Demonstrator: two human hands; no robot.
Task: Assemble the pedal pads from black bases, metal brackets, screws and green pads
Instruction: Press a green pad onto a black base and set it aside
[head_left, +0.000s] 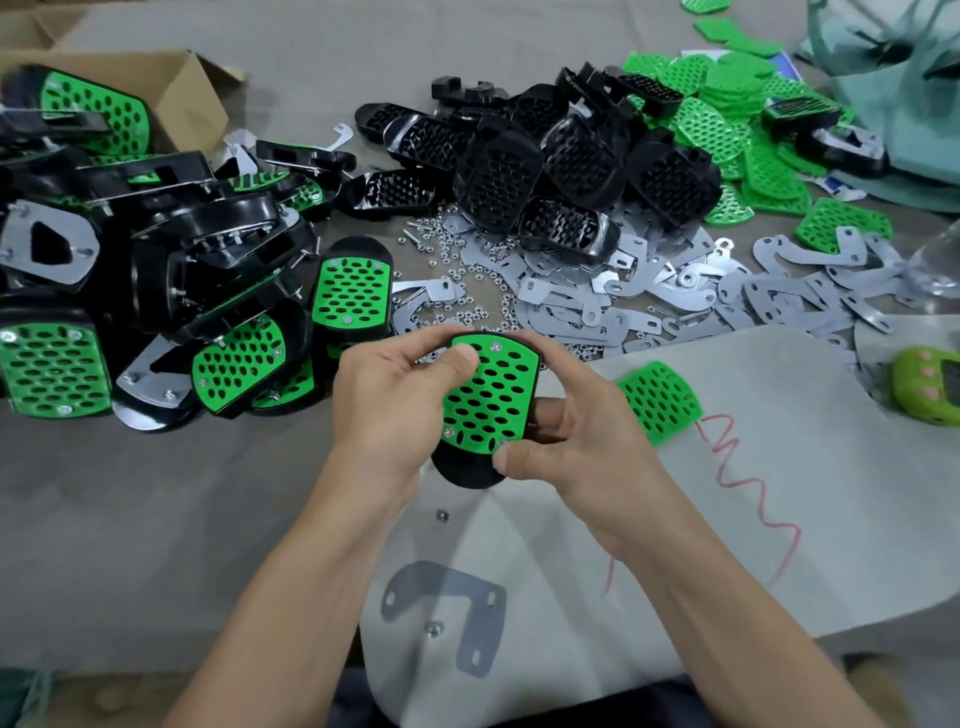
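Tabletop (156, 493) under heaps of brackets (649, 301)

No legible text, only a red squiggle (748, 493) on the grey sheet (571, 545)

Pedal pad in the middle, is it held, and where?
Pedal pad held: left grip on its left edge, right grip at lower right corner.

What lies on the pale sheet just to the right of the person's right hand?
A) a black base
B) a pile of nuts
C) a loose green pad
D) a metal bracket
C: a loose green pad lies on its own on the pale sheet beside the right hand, which holds a pedal pad.
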